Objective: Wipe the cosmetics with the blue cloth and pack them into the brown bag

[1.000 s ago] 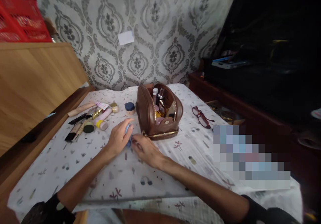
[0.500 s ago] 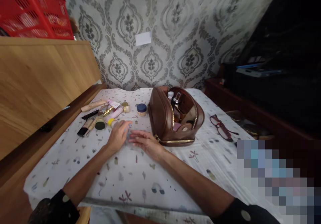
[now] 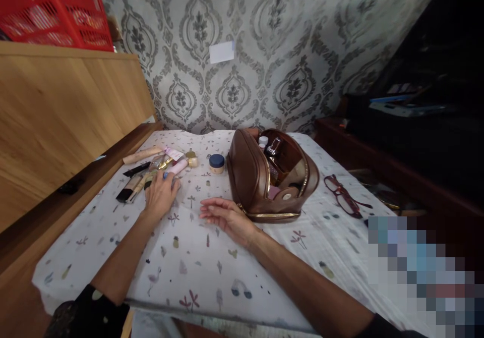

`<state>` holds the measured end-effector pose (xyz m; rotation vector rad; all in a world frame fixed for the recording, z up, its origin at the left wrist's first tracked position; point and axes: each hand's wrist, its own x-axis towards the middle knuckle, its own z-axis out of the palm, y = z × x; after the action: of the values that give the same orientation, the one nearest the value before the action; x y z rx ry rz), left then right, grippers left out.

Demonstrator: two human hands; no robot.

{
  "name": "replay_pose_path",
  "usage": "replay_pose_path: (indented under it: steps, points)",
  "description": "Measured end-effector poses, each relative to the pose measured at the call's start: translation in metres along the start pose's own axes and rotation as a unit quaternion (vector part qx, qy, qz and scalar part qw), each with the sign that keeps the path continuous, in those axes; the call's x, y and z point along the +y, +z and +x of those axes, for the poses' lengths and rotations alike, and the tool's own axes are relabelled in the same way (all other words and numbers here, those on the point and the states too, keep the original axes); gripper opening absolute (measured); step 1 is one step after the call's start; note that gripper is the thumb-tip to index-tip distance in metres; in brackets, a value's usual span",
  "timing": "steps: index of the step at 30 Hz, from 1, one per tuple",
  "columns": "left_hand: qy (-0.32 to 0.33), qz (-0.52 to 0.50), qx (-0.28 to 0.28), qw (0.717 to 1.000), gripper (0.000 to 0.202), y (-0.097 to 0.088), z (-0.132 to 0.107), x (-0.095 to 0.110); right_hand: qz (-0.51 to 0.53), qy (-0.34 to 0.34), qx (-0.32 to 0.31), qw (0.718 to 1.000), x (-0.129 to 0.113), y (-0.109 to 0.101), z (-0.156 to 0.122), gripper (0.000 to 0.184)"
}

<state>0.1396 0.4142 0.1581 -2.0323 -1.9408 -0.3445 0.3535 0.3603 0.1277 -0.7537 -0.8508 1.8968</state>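
Note:
My left hand (image 3: 161,194) is over the near edge of a group of cosmetics, its fingers curled down. A small blue spot shows at its fingers, and what they hold is hidden. Close by lie a pink tube (image 3: 178,166), a black-capped foundation bottle (image 3: 128,189), a black slim case (image 3: 136,169) and a peach tube (image 3: 142,155). My right hand (image 3: 227,218) rests with its fingers stretched out, holding nothing, in front of the brown makeup bag (image 3: 247,171). The unzipped bag stands upright with bottles inside. Left of it is a blue-lidded jar (image 3: 217,163).
Eyeglasses (image 3: 346,196) lie right of the bag on the patterned tablecloth (image 3: 196,262). A wooden cabinet (image 3: 71,91) borders the left, with a red basket (image 3: 60,12) on top. The patterned wall (image 3: 264,75) stands behind.
My left hand has moved left, from near my right hand to the cosmetics, and now covers the yellow-capped item. My right hand keeps almost the same place. The view has shifted slightly.

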Motion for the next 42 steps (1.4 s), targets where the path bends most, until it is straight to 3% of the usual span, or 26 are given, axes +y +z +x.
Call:
replay_pose_path:
  steps: [5, 11, 19, 23, 28, 33, 38, 42]
  points:
    - [0.009, -0.045, -0.003, 0.999, 0.035, 0.005, 0.002, -0.009, -0.002, -0.005, -0.003, 1.000, 0.000, -0.001, 0.000, 0.034]
    - [0.034, -0.181, 0.053, 0.981, 0.029, 0.015, 0.002, -0.012, 0.006, -0.008, 0.006, 1.000, 0.002, -0.002, 0.002, 0.033]
    - [0.034, -0.382, -0.009, 0.924, 0.036, 0.018, 0.005, -0.007, 0.012, -0.014, 0.049, 0.999, 0.002, 0.002, 0.000, 0.038]
    - [0.053, -0.418, -0.017, 0.907, 0.034, 0.017, 0.004, -0.006, 0.014, -0.013, 0.053, 0.998, 0.001, 0.003, -0.002, 0.041]
    - [0.112, -0.407, -0.109, 0.900, 0.033, 0.010, -0.001, -0.002, 0.014, -0.025, 0.048, 0.998, 0.006, 0.002, 0.000, 0.053]
    - [0.153, -0.428, -0.140, 0.880, 0.038, 0.005, -0.008, 0.003, 0.007, -0.052, 0.013, 0.999, 0.011, 0.000, 0.003, 0.074]
    - [0.136, -0.456, -0.175, 0.862, 0.039, -0.001, -0.019, 0.015, -0.036, -0.084, 0.007, 0.996, 0.018, -0.004, 0.009, 0.072]
    - [0.136, -0.456, -0.140, 0.868, 0.037, -0.003, -0.028, 0.024, -0.084, -0.075, 0.018, 0.993, 0.022, -0.001, 0.011, 0.064]
